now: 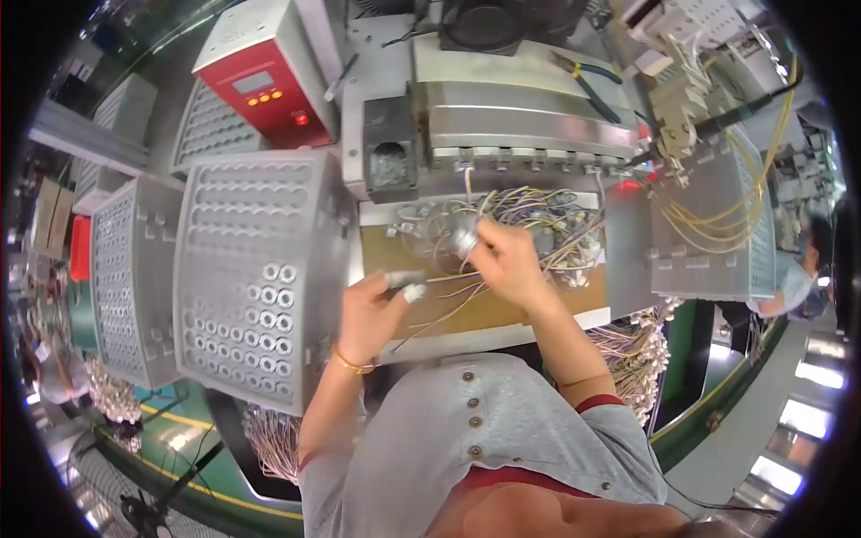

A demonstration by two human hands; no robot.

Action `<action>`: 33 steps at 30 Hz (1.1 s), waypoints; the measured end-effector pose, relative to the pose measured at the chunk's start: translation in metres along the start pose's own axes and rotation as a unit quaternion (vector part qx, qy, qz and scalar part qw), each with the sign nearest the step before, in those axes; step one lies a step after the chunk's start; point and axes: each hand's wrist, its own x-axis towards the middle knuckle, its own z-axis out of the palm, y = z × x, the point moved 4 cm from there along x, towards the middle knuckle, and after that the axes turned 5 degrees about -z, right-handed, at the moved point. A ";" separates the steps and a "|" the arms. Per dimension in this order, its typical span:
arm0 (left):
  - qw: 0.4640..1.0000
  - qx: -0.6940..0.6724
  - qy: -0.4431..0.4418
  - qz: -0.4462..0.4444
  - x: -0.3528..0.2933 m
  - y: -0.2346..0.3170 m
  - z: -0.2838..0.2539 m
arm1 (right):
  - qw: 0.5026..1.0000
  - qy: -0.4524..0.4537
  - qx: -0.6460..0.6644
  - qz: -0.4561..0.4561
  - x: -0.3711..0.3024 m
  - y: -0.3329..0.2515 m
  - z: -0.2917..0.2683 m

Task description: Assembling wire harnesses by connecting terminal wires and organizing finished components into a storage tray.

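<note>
My right hand (509, 262) is closed at the near edge of a tangled pile of wires (547, 220), fingertips pinched together. At them is a small silvery-white piece (465, 240), blurred by motion; whether it is a ring or a finger cover I cannot tell. White covers sit on the thumb and forefinger of my left hand (369, 314), which come close together over the brown work mat (484, 325). Thin wires (457, 285) run from near those fingertips toward the pile; what the left fingers grip is too smeared to make out.
A grey tray (247, 184) partly filled with silver rings (269, 318) stands on my left. Behind the mat is a metal fixture (529, 121) bearing pliers (587, 85). A red-and-white control box (269, 85) is at back left. Yellow wires (717, 224) hang at right.
</note>
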 end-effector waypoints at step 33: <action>0.964 -0.260 -0.029 -0.054 0.002 -0.001 0.030 | 0.968 -0.075 0.222 0.087 -0.018 -0.005 0.011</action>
